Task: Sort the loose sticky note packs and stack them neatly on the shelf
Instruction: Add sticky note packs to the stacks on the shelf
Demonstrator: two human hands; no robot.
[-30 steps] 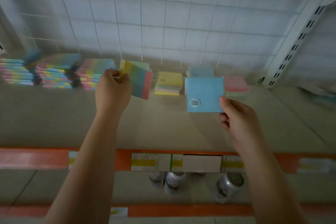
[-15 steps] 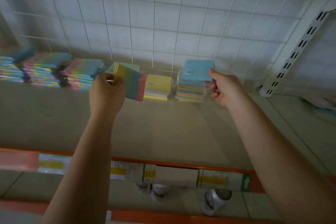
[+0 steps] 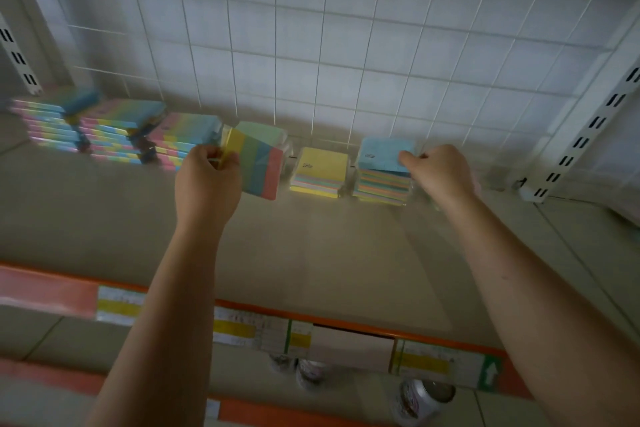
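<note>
Presently, two packs are seen in hand at the back of the shelf (image 3: 311, 253), in the middle band of the frame. The left hand (image 3: 207, 184) is clamped on a striped multicolour pack (image 3: 258, 166), thumb and curled fingers pinching its left edge; the pack is held tilted, clear of the shelf, with its stripes running from upper left to lower right. A green-topped pack (image 3: 265, 132) is noted directly behind it, and three striped stacks (image 3: 114, 130) are ranged to its left, toward the upper left of the frame. The right hand (image 3: 438, 172) is closed on the right edge of a blue pack (image 3: 381, 153), which lies flat on top of the right-hand stack (image 3: 382, 184), roughly squared to it. A yellow-topped stack (image 3: 320, 173) stands between the two hands, apart from both. It is judged that the blue pack is all but placed and needs only release. The striped pack's likely destination lies just left of and behind the left hand, which is the nearer hand; levelling of the pack would be required before it is set down. Cans (image 3: 424, 399) are visible on the lower shelf
</note>
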